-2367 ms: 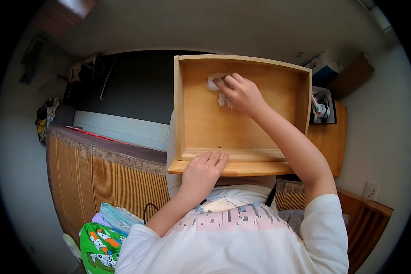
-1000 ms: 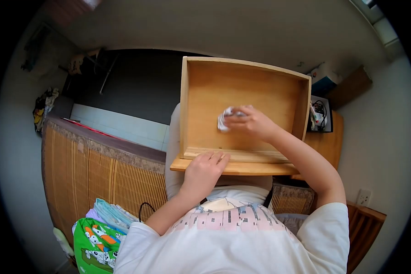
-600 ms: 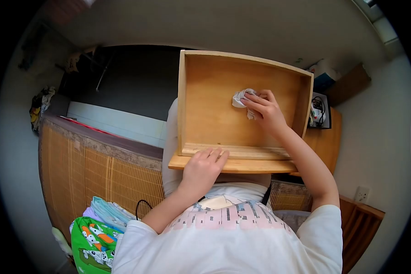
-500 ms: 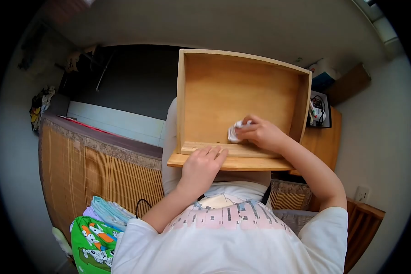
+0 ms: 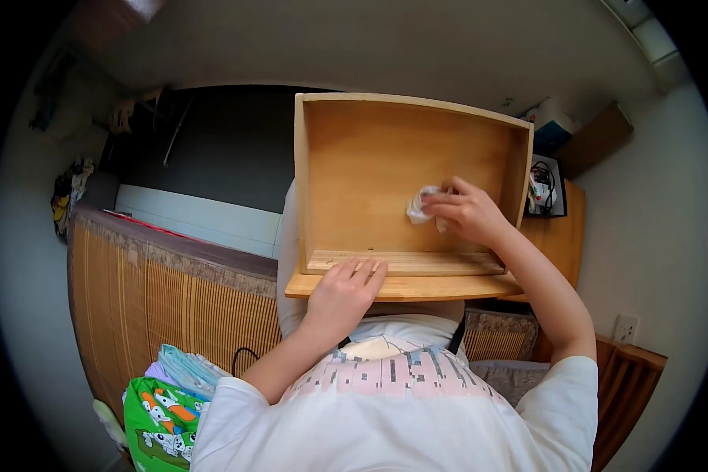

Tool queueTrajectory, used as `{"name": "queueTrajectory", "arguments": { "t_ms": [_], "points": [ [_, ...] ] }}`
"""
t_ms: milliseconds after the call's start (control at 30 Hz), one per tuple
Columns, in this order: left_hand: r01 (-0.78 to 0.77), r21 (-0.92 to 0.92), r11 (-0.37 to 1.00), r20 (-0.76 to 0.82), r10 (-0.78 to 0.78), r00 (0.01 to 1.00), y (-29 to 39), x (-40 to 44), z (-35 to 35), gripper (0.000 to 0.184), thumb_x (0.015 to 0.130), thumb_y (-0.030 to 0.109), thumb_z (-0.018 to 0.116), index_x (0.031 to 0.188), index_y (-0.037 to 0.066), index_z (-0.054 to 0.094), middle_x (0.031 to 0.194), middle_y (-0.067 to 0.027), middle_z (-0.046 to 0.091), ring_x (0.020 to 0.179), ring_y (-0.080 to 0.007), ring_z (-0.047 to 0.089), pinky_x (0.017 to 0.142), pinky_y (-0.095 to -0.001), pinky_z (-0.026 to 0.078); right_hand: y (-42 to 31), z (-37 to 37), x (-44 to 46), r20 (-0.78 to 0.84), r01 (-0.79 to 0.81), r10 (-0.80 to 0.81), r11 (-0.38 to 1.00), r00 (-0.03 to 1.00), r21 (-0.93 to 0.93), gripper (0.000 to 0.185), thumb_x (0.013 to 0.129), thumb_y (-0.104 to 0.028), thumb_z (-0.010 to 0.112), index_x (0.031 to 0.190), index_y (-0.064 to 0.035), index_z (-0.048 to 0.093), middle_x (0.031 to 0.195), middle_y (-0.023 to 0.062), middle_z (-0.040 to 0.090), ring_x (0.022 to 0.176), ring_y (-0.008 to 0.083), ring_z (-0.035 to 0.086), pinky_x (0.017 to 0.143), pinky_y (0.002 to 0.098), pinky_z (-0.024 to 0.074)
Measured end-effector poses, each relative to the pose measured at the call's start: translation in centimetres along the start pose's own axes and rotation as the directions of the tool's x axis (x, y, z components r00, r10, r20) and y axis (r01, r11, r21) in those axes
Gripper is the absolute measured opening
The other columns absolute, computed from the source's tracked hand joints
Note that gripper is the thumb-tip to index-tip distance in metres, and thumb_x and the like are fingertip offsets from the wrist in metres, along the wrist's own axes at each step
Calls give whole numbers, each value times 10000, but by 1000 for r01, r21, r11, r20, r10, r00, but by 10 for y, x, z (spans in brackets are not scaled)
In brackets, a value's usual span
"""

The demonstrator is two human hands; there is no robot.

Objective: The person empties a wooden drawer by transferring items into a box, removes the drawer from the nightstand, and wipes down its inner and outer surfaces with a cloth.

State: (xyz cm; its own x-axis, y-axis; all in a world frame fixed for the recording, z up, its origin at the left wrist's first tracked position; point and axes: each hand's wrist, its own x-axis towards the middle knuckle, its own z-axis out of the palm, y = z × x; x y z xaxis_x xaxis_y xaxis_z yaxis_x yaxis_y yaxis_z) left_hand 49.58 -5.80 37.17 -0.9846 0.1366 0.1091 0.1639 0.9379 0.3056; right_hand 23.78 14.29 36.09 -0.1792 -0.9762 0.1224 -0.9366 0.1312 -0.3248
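Observation:
A wooden drawer point(image 5: 362, 165) with bare inside rests across the person's lap, its front board toward the body. My right hand point(image 5: 468, 211) is inside it, fingers closed on a crumpled white cloth point(image 5: 421, 206) that lies against the drawer's bottom, right of the middle. Part of the cloth is hidden under the fingers. On the near edge of the drawer lies my left hand point(image 5: 344, 297), its fingers spread a little over the wooden rim and nothing held in them.
A bed with a bamboo mat point(image 5: 181, 303) is at the left, with a green patterned cloth point(image 5: 165, 425) and folded light-blue fabric point(image 5: 189, 370) near the body. At the right, a box of cables point(image 5: 548, 189) stands on a wooden surface point(image 5: 562, 236). A wall socket point(image 5: 625, 328) is beyond.
My right hand has moved the white cloth about over the drawer's bottom, lately from near the front edge away from the body. My left hand has stayed on the drawer's near edge.

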Motion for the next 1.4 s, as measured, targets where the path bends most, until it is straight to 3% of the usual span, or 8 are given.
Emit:
{"name": "queueTrajectory", "arguments": {
  "t_ms": [133, 300, 633, 833, 1067, 1167, 1267, 1400],
  "points": [
    [-22, 3, 1000, -21, 22, 1000, -2, 0, 0, 418, 859, 100, 615, 1272, 60, 666, 1199, -116, 726, 1109, -286, 692, 959, -390, 543, 14, 2, 25, -358, -264, 215, 960, 909, -94, 354, 736, -40, 737, 1084, -99, 756, 1199, 17, 741, 900, 265, 615, 829, 357, 570],
    [25, -23, 999, 46, -24, 999, -4, 4, -2, 434, 841, 88, 622, 1271, 52, 669, 1213, -122, 720, 1102, -289, 692, 959, -392, 543, -20, 35, -2, 139, 150, -151, 989, 979, 16, 284, 789, -80, 707, 1061, -142, 761, 1172, -17, 748, 972, 222, 655, 832, 335, 591],
    [-15, 2, 1000, 9, 15, 1000, 5, 3, -3, 440, 842, 73, 614, 1278, 28, 663, 1227, -144, 711, 1097, -305, 690, 964, -403, 539, 44, -4, 63, -310, -40, -141, 859, 940, -511, 433, 734, -69, 701, 1162, -133, 716, 1264, 6, 695, 1006, 218, 648, 822, 336, 598],
    [-12, 12, 1000, -3, 12, 1000, 2, 3, -2, 432, 834, 85, 637, 1263, 50, 675, 1204, -126, 722, 1090, -300, 691, 947, -395, 543, 29, 5, 53, -457, -297, 146, 914, 878, -278, 456, 748, -27, 713, 1192, -131, 719, 1228, 19, 715, 1063, 266, 619, 892, 363, 572],
    [13, -41, 999, 35, -12, 999, -8, 10, -1, 449, 796, 119, 730, 1240, 83, 680, 1196, -99, 729, 1068, -283, 701, 922, -394, 548, 5, 19, 45, 38, 149, -146, 983, 989, -110, 432, 700, -122, 781, 1130, -148, 746, 1181, -44, 732, 1115, 235, 604, 959, 407, 539],
    [17, -39, 999, 25, -16, 1000, -6, 7, 0, 459, 784, 113, 748, 1238, 91, 679, 1194, -94, 730, 1067, -280, 703, 913, -392, 549, 53, -1, 52, -409, -309, 190, 918, 892, -249, 419, 706, -69, 759, 1114, -165, 761, 1211, -8, 737, 1051, 278, 606, 918, 382, 553],
    [37, -77, 996, -2, -37, 999, -4, 8, -5, 410, 804, 99, 703, 1211, 66, 678, 1159, -106, 731, 1042, -272, 705, 896, -380, 543, 56, 5, 42, -405, -268, 206, 958, 891, -102, 450, 712, -20, 755, 1138, -167, 763, 1234, 6, 732, 1015, 303, 604, 905, 367, 562],
    [77, -141, 987, 52, -70, 996, -7, 16, -13, 344, 822, 76, 651, 1163, 43, 680, 1126, -120, 733, 1001, -256, 708, 870, -364, 540, 14, 27, 11, 27, -31, 27, 990, 999, 137, 455, 676, -3, 781, 1103, -159, 789, 1205, -19, 746, 1026, 258, 605, 912, 363, 565]
  ]
}}
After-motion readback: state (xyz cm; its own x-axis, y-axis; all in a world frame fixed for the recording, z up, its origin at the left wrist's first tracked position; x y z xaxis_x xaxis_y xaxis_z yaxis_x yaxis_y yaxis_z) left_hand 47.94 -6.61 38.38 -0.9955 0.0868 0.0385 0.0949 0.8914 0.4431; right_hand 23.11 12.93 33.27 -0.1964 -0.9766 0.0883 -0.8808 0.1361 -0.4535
